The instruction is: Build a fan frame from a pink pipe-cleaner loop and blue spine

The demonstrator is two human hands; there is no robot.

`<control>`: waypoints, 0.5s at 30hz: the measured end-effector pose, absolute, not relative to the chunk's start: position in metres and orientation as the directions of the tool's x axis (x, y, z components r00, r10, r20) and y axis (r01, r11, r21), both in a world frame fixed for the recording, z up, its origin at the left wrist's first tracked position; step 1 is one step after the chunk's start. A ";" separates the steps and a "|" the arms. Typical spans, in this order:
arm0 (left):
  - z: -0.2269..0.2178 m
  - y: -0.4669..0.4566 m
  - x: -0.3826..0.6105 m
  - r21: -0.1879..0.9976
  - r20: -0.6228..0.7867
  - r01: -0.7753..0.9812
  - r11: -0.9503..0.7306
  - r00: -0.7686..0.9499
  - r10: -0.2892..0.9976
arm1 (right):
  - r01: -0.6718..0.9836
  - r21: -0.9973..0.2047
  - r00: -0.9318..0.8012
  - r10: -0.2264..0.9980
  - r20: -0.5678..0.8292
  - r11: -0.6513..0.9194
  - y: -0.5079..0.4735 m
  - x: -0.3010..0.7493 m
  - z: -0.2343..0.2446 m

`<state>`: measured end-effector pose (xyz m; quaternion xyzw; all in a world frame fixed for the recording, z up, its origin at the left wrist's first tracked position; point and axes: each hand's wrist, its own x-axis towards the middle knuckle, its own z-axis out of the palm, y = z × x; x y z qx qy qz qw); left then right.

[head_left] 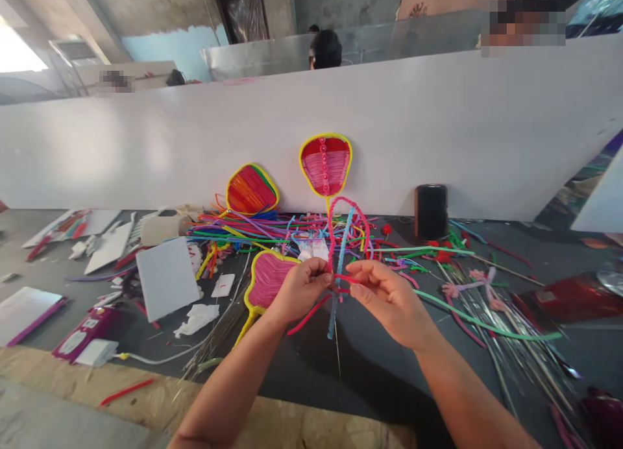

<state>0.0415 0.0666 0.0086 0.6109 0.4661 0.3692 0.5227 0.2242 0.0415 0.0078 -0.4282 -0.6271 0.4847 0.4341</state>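
Note:
Both my hands meet over the dark table, working on fuzzy pipe cleaners. My left hand point(309, 287) pinches a pink pipe cleaner point(360, 206), bent above it into a tall loop, near where it crosses a blue pipe cleaner point(341, 248). The blue one runs nearly upright between my hands. My right hand point(392, 300) has its thumb and fingers closed on a red-pink strand point(344, 278) that passes across the crossing. Left of my left hand lies a pink fan shape point(270, 280) with a yellow pipe-cleaner rim.
Two finished-looking fan shapes lean on the white partition: a pink one point(325, 167) and an orange-red one point(252, 191). Behind my hands is a heap of coloured pipe cleaners point(253, 228). A black cylinder point(431, 212), metal wires point(520, 351) and a red can point(574, 296) stand or lie rightward.

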 end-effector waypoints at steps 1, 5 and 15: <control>0.009 0.067 0.041 0.987 -0.033 0.160 -0.015 0.289 0.957 | 0.030 -0.987 -0.257 0.955 0.145 0.158 0.042 0.224 0.008; 0.013 0.066 0.041 0.992 -0.011 0.121 -0.019 0.243 0.970 | -0.025 -0.994 -0.265 0.958 0.109 0.106 0.040 0.224 0.008; 0.011 0.064 0.045 0.937 0.079 0.326 -0.126 0.152 0.985 | 0.719 -0.547 -0.275 0.898 0.344 0.429 0.023 0.227 0.018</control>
